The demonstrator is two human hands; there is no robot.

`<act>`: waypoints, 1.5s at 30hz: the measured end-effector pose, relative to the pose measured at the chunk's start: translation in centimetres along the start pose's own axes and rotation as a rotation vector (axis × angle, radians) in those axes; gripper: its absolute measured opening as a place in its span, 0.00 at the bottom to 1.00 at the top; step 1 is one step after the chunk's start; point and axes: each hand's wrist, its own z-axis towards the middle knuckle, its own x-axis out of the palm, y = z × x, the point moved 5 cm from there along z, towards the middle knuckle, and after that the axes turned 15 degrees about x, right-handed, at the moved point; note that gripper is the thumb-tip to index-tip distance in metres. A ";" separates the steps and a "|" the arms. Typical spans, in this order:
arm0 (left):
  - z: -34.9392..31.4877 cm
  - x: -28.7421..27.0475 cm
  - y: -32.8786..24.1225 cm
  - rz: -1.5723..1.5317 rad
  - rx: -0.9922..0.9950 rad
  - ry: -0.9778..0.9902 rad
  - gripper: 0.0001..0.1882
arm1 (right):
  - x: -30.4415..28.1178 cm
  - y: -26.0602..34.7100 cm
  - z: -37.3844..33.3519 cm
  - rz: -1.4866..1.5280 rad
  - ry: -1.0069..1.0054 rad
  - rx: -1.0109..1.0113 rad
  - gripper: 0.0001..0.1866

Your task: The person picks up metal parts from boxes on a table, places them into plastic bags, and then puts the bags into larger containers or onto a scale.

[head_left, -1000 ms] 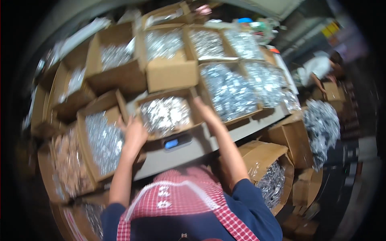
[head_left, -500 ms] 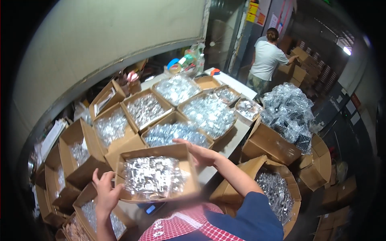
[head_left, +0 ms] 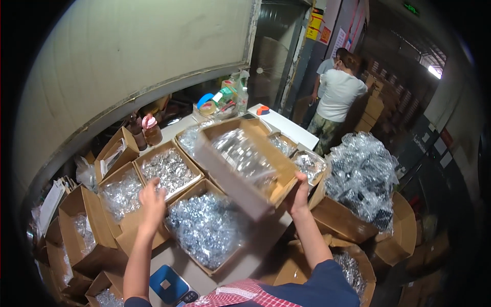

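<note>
My right hand [head_left: 298, 197] grips the near right corner of a cardboard box [head_left: 225, 176]. The box is raised and tilted, blurred by motion, with shiny silver pieces in clear plastic [head_left: 240, 153] inside. Beneath it are other open boxes on the table. My left hand [head_left: 152, 204] is off the box, its fingers apart and slightly blurred, with nothing seen in them. It hovers by a box of small silver packets [head_left: 166, 166] and a box of clear bluish packets [head_left: 207, 225]. A blue scale-like device [head_left: 169, 285] lies near me on the table.
More open boxes stand along the left, one with clear packets [head_left: 84, 230]. A big heap of clear plastic packets [head_left: 360, 179] rises from a box at the right. Tape rolls [head_left: 207, 106] and a spray bottle [head_left: 242, 100] are at the back. Two people [head_left: 340, 92] stand beyond the table.
The held box has moved up and to the right and tilted. My left hand has let go of it; the right keeps hold. The bluish packets and the blue device are now uncovered.
</note>
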 end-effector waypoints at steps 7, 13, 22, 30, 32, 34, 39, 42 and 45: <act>-6.9 5.6 6.4 0.411 -0.005 0.287 0.36 | -6.2 8.2 17.0 -0.253 -0.368 -0.426 0.26; -6.7 5.0 6.7 0.354 -0.077 0.290 0.37 | -10.1 13.2 28.7 -0.709 -0.542 -0.579 0.18; -5.8 4.8 7.3 0.332 -0.095 0.277 0.35 | -7.1 15.8 37.0 -1.276 -0.886 -0.561 0.29; -5.7 5.2 7.6 0.321 -0.094 0.261 0.36 | -1.1 14.0 42.2 -1.826 -0.929 -0.485 0.31; -5.6 5.2 7.5 0.319 -0.094 0.256 0.36 | -0.2 12.8 43.4 -1.937 -0.909 -0.481 0.32; -5.6 5.2 7.5 0.320 -0.100 0.262 0.36 | -0.1 11.5 44.6 -2.033 -0.874 -0.507 0.31; -5.5 5.2 7.3 0.322 -0.101 0.258 0.37 | 1.6 8.8 47.1 -2.218 -0.636 -0.709 0.31; -5.6 5.4 7.4 0.322 -0.109 0.253 0.37 | 2.2 8.3 49.1 -2.281 -0.629 -0.522 0.36; -5.7 5.5 7.5 0.329 -0.108 0.259 0.37 | 2.1 8.8 50.2 -2.241 -0.683 -0.413 0.35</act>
